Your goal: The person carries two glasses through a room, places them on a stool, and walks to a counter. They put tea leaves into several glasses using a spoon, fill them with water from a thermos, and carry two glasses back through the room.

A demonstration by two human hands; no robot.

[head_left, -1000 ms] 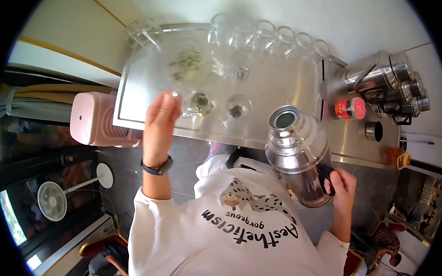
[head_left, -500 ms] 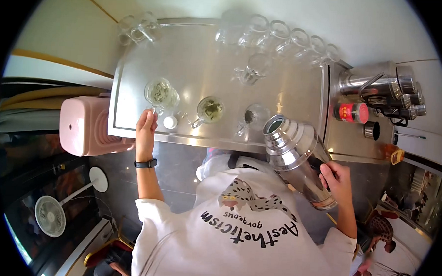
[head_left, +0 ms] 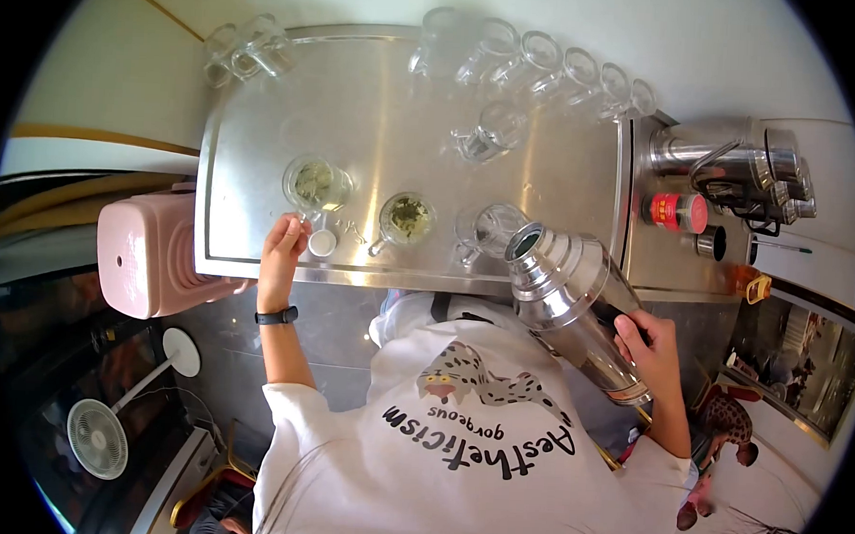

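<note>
The right hand (head_left: 645,345) is wrapped around the dark handle of a large steel thermos flask (head_left: 571,294), which is tilted with its open mouth toward a clear glass mug (head_left: 487,230) at about ten o'clock from the flask; the mouth sits just beside the mug's rim. The left hand (head_left: 283,246) rests at the near edge of the steel tray (head_left: 261,145), fingers loosely curled and holding nothing that I can make out — its fingertips are just beside a small white cap (head_left: 323,243) and below a glass mug with green tea leaves (head_left: 316,183) at one o'clock from the hand. A second mug with leaves (head_left: 406,217) stands between that one and the mug by the flask.

At the tray's far edge, twelve o'clock, runs a row of empty glass mugs (head_left: 541,67), one more lying nearer the middle. At three o'clock stand more steel flasks (head_left: 728,161) and a red-lidded tin (head_left: 675,211). A pink bin (head_left: 147,255) sits at nine o'clock.
</note>
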